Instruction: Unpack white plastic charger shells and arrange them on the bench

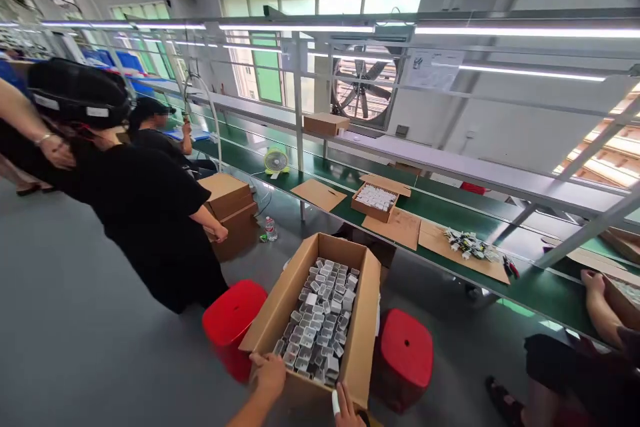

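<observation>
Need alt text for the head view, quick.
Both hands, left hand and right hand, grip the near edge of an open cardboard box full of small grey parts, between two red stools. A person in black stands left.

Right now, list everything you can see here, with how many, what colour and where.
cardboard box: one, brown, open, resting across the stools
small parts: many, grey-white, inside it
red stools: two, under the box
conveyor bench: one, green, running along the right
tray of white parts: one, on the bench
desk fan: one, yellow-green, on the bench
water bottle: one, on the floor
person in black: one, left
left hand: gripping the box's near edge
right hand: on the same edge
</observation>
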{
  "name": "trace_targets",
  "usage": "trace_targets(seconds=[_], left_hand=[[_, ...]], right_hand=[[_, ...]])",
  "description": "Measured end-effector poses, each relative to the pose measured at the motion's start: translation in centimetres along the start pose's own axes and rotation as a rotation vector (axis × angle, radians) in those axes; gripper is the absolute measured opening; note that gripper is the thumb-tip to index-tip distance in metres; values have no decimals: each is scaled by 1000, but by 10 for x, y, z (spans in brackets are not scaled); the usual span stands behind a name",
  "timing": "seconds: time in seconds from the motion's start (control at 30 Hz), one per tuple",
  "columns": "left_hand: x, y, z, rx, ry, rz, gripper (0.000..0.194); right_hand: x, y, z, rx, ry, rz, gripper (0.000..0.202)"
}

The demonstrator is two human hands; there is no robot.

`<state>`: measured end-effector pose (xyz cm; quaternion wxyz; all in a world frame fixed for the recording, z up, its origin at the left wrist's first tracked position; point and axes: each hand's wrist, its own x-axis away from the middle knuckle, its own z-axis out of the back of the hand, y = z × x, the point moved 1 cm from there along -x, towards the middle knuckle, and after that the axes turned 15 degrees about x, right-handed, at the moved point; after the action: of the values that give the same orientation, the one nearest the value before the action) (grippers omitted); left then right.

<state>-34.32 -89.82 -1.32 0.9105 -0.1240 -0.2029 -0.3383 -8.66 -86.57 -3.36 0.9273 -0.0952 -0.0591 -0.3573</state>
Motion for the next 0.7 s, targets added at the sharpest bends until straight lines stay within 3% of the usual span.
trace_targets(seconds=[0.1,0.2,0.37,0.7], left_hand=[[-1,-1,-2,-44,-22,-1,56],[0,-1,-3,-70,-28,-4,57],[3,0,-2,-96,-24,-1,58],[-2,2,-1,-110,-101,25,80]], right_hand=[[14,-4,-13,46,-214,-33,52],[16,-4,-14,66,-310,28,62],[18,-1,-4,60,-327,82,63],[22,-1,4,53,-338,110,64]])
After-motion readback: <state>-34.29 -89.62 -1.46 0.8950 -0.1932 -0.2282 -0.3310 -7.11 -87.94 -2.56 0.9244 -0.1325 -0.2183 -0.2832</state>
